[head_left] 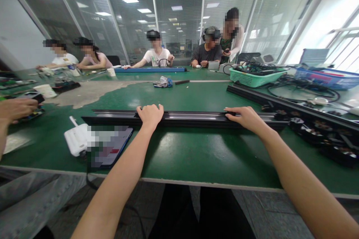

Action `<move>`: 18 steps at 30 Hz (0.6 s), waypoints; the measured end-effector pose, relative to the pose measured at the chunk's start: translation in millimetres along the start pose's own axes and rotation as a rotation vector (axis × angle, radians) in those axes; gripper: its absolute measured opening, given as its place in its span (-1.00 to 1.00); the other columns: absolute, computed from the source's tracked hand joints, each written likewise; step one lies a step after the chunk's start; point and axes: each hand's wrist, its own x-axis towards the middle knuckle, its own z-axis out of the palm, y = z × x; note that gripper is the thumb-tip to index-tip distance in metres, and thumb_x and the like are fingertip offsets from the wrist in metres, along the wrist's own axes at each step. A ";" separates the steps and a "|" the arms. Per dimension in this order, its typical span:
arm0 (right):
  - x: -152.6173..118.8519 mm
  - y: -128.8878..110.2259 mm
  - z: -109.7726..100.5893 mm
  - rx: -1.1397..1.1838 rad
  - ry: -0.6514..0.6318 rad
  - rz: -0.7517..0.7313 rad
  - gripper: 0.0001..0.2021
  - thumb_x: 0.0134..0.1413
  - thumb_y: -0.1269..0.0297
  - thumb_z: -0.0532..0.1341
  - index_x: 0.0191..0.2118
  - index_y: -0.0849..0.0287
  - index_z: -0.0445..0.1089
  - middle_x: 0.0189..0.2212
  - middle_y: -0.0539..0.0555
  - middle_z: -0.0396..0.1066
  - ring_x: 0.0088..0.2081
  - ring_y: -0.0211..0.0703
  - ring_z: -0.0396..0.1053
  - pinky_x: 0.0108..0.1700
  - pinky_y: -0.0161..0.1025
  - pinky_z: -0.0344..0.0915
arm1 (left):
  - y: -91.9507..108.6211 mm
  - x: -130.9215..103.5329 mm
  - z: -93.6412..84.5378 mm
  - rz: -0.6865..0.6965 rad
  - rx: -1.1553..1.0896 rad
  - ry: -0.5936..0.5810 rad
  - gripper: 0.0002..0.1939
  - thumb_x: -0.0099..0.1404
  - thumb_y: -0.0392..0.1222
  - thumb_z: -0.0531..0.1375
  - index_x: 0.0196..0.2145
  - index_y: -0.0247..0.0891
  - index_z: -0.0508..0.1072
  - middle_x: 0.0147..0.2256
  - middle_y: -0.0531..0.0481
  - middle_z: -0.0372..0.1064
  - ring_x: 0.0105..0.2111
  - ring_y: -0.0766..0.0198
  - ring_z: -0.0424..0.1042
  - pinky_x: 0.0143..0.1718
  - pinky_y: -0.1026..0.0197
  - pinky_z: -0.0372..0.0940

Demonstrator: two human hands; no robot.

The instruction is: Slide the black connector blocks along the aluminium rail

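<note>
A long black channel-shaped bar [193,119] with a shiny inner strip lies crosswise on the green table in front of me. My left hand [150,115] is closed on its left part, fingers curled over into the channel. On its right part rests my right hand [244,115], thumb and fingers gripping near a small dark piece whose kind I cannot make out. The fingertips of both hands are partly hidden. Left of my left forearm lie a phone-like dark device [120,151] and a white box-shaped gadget [75,138] with a cable.
More black bars [252,97] lie at the right beside several dark parts [311,129]. Behind them stand a green basket [252,78] of cables and a blue basket [328,78]. A crumpled cloth [162,82] lies ahead. Another person's hand [21,108] holds a device at left.
</note>
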 end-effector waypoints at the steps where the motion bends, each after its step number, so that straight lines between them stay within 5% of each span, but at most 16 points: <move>1: -0.1 0.4 -0.5 0.001 0.002 0.000 -0.65 0.16 0.09 0.17 -0.01 0.03 0.54 -0.02 0.02 0.50 0.05 0.08 0.43 0.16 -0.03 0.30 | -0.1 0.1 0.1 -0.001 -0.001 -0.002 -0.38 0.36 0.03 -0.16 -0.28 -0.37 0.62 -0.33 -0.33 0.52 -0.23 -0.04 0.46 0.05 -0.09 -0.06; 18: -0.2 5.4 -2.2 -0.014 0.014 0.023 -0.64 0.12 0.08 0.18 -0.04 0.05 0.56 -0.07 0.05 0.52 0.00 0.11 0.47 0.10 -0.01 0.34 | -0.8 0.1 0.5 0.000 0.005 -0.004 -0.38 0.36 0.04 -0.16 -0.27 -0.37 0.62 -0.31 -0.33 0.52 -0.23 -0.03 0.46 0.03 -0.09 -0.05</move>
